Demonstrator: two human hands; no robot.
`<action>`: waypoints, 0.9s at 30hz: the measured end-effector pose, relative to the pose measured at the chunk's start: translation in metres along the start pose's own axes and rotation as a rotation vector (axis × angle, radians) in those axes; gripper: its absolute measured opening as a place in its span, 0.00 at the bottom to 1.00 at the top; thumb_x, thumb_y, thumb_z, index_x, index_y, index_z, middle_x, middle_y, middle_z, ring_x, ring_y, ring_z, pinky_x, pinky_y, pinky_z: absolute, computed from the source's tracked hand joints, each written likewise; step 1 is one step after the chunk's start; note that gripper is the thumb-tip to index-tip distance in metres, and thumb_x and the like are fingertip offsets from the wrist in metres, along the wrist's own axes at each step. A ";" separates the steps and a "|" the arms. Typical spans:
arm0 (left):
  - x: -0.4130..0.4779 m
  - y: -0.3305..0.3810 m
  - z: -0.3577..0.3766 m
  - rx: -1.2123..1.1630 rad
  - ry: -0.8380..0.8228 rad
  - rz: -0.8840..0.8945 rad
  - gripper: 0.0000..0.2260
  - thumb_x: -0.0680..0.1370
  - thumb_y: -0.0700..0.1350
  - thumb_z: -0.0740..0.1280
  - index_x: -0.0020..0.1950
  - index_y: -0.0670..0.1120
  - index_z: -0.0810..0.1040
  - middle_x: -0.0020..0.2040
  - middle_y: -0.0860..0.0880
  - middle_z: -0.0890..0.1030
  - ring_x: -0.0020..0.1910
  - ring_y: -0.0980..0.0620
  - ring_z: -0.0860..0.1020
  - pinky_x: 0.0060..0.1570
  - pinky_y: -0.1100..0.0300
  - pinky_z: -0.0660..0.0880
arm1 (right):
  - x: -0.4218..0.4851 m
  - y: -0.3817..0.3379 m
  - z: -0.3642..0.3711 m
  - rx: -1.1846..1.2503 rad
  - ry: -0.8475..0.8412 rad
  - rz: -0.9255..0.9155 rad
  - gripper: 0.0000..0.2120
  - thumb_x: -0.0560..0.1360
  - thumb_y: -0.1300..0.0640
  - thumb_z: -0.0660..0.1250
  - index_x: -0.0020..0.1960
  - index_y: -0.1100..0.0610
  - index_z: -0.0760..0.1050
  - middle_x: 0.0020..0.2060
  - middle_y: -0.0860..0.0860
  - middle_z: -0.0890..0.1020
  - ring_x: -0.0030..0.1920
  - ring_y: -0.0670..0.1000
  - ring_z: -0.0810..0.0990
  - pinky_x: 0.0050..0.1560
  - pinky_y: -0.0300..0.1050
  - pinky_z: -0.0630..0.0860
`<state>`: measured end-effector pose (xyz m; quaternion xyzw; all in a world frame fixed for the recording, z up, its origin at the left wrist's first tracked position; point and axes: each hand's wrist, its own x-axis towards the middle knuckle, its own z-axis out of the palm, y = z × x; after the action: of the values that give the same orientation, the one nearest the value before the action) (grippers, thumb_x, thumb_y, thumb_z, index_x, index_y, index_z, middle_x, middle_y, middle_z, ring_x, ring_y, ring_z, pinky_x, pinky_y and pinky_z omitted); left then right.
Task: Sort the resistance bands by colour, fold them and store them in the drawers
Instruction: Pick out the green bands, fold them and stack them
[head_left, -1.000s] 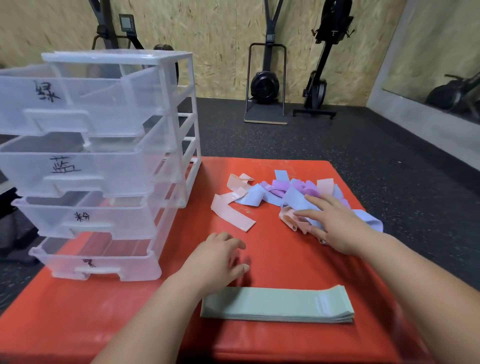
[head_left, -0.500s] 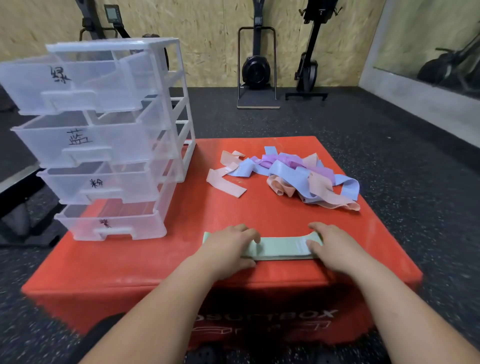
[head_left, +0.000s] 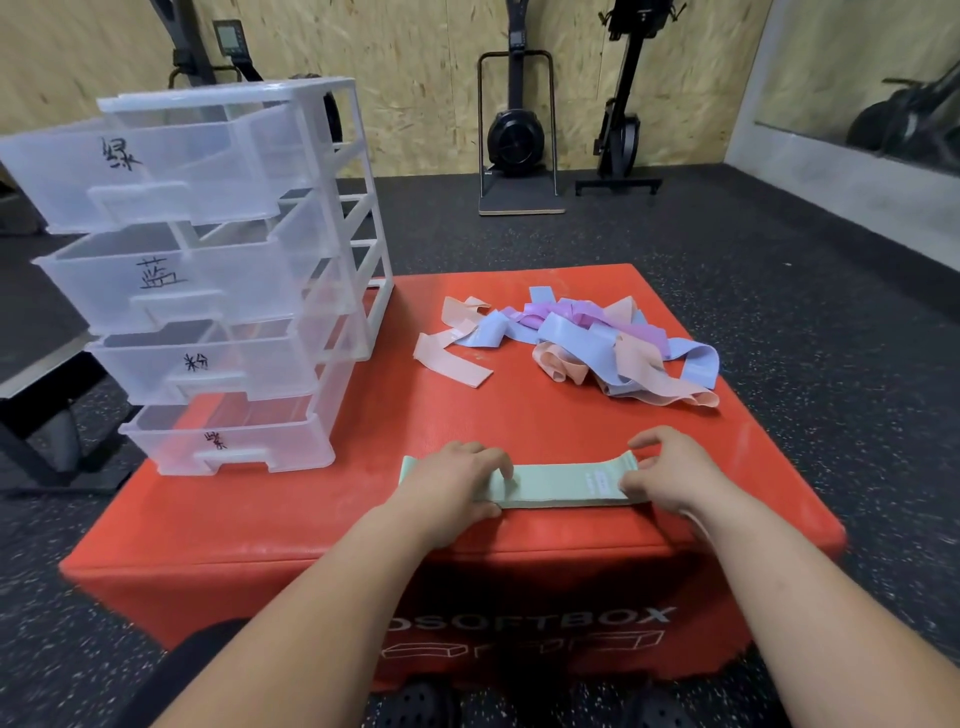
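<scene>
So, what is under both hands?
The green bands, stacked on the red box. The left hand and right hand each cover a part near one end; that part cannot be seen.

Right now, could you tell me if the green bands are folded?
Unfolded: the green bands lie flat, full length, between the left hand and right hand gripping their ends.
</scene>
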<state>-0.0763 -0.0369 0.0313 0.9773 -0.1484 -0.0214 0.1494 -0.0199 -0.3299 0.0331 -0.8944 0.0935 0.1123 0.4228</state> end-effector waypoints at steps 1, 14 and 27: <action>0.001 -0.001 -0.001 0.006 -0.001 0.000 0.19 0.76 0.53 0.77 0.63 0.58 0.75 0.57 0.53 0.78 0.58 0.50 0.75 0.58 0.50 0.75 | -0.002 -0.003 0.000 0.078 0.015 -0.015 0.26 0.61 0.66 0.75 0.56 0.50 0.78 0.42 0.55 0.85 0.37 0.59 0.86 0.39 0.53 0.83; 0.028 0.061 -0.018 -0.985 0.166 -0.194 0.13 0.85 0.53 0.68 0.57 0.44 0.83 0.50 0.44 0.86 0.46 0.52 0.85 0.54 0.53 0.84 | -0.035 -0.059 0.026 0.466 0.052 -0.340 0.26 0.68 0.63 0.80 0.61 0.44 0.80 0.57 0.50 0.82 0.47 0.54 0.88 0.53 0.58 0.85; 0.036 0.065 -0.015 -1.046 0.237 -0.559 0.19 0.68 0.53 0.80 0.52 0.46 0.80 0.47 0.45 0.87 0.49 0.45 0.88 0.53 0.44 0.85 | -0.045 -0.048 0.060 0.179 0.127 -0.678 0.50 0.63 0.64 0.79 0.78 0.40 0.64 0.62 0.43 0.71 0.55 0.45 0.81 0.55 0.47 0.83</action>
<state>-0.0590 -0.1031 0.0649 0.7720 0.1622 -0.0209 0.6142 -0.0578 -0.2502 0.0440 -0.8390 -0.1731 -0.0991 0.5062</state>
